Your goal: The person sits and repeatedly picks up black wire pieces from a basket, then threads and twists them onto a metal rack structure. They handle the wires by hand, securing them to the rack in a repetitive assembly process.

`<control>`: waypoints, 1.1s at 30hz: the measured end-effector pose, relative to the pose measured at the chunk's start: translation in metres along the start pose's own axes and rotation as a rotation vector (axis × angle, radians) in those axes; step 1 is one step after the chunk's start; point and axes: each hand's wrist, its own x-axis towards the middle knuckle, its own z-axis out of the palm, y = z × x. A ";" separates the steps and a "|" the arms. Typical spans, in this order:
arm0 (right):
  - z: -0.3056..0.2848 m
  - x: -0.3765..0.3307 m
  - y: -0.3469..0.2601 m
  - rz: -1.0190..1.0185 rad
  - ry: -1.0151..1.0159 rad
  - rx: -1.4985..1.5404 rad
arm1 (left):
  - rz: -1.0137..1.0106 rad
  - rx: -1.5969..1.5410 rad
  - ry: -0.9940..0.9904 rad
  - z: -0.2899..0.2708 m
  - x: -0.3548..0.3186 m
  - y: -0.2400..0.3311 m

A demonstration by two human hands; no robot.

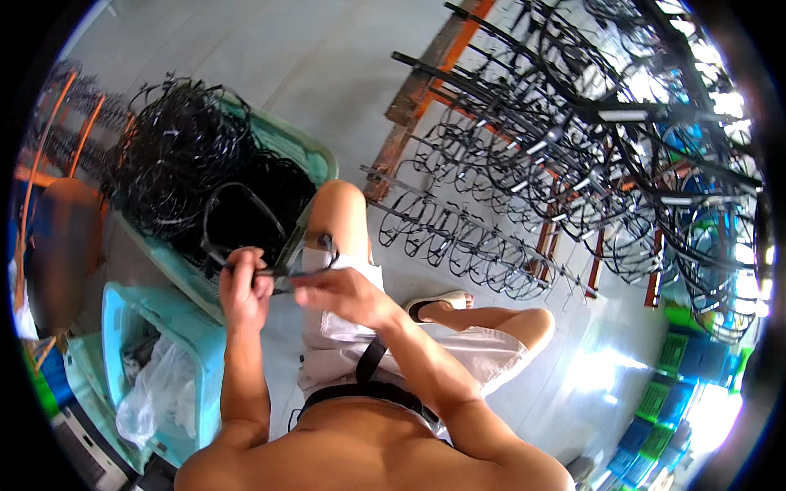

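Pinched between our left hand (244, 288) and right hand (340, 295) is a black wire loop (237, 214), held above the green basket (315, 155) of tangled loops; fingers hide its ends. Bare floor (327, 57) lies open beyond, racks (524, 164) crowd the right.

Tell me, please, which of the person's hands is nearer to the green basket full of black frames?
Left. The left hand is right beside the green basket, by its near rim; the right hand is farther off, over the lap, gripping the same black frame.
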 end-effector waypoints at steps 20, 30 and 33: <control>-0.063 -0.087 -0.010 -0.104 -0.327 0.763 | 0.237 0.040 -0.336 0.086 -0.008 -0.004; -0.094 -0.007 0.000 -0.319 0.239 1.152 | 0.680 0.608 -0.490 0.072 0.018 -0.046; -0.116 0.034 0.000 -0.389 0.318 1.258 | 0.605 0.466 -0.548 0.080 0.009 -0.065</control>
